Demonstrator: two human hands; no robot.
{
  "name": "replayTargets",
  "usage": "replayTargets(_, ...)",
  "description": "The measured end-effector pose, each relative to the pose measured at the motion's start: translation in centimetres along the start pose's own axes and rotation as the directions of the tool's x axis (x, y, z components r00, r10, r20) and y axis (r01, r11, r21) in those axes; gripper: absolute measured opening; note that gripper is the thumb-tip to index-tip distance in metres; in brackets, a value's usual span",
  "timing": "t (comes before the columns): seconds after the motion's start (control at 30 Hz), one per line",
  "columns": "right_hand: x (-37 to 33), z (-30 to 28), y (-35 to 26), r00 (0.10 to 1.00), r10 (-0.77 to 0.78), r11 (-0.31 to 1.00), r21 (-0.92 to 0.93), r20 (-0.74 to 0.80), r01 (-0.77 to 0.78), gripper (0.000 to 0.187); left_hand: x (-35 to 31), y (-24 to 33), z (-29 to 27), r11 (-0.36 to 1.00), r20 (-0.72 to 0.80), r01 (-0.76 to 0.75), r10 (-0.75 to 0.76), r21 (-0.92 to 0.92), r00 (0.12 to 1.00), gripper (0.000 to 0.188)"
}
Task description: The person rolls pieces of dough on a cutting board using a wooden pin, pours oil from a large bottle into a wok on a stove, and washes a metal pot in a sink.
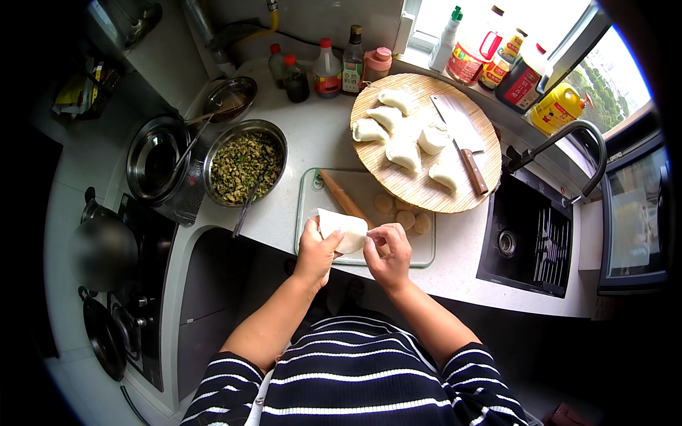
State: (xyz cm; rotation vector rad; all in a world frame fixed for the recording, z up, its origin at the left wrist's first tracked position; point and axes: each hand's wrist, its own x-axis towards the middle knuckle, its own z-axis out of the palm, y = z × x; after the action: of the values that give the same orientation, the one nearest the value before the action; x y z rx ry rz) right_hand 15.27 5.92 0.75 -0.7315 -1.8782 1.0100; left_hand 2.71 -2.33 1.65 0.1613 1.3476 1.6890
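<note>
A folded white dough wrapper (342, 228) is held between both hands above the glass cutting board (309, 213). My left hand (316, 250) cups its left side and my right hand (387, 254) pinches its right edge. On the board lie a wooden rolling pin (342, 198) and several small dough pieces (405, 213). Beyond it, a round woven tray (419, 186) carries several finished folded dumplings (403, 151), a lump of dough (433, 138) and a cleaver (462, 138).
A metal bowl of chopped green filling (245, 163) with a utensil sits left of the board, beside an empty steel pot (155, 157). Sauce bottles (328, 69) line the back. A black sink (529, 238) with a faucet is right; pans sit on the stove at left.
</note>
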Motion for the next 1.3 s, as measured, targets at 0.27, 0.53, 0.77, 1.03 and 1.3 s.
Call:
replayTargets(0.27,0.1,0.1,-0.1,0.992,-0.017,0.998,-0.052,0.122,0.023,0.012,-0.1,-1.2,0.4,0.99,0.049,-0.118,0.115,0.079,0.992,0.037)
replayTargets(0.53,0.0,0.0,0.5,0.994,0.042,0.99,-0.139,0.104,-0.027,0.011,-0.5,-1.7,1.7,0.962,0.091,-0.223,0.21,0.16,0.973,0.036)
replayTargets(0.77,0.1,-0.1,0.2,0.996,-0.028,0.96,-0.276,0.083,0.05,0.012,-0.5,-2.7,1.6,0.894,0.135,-0.297,0.266,0.336,0.954,0.035)
replayTargets(1.03,0.3,-4.0,0.1,0.995,0.065,0.973,-0.216,-0.079,-0.08,0.011,-0.6,-0.5,0.8,0.998,0.082,-0.007,0.012,-0.065,0.997,0.037)
replayTargets(1.3,-1.9,-8.9,5.6,0.898,0.39,0.862,-0.262,-0.205,-0.434,0.014,-1.6,1.2,1.0,0.999,0.116,0.028,-0.022,-0.045,0.993,0.044)
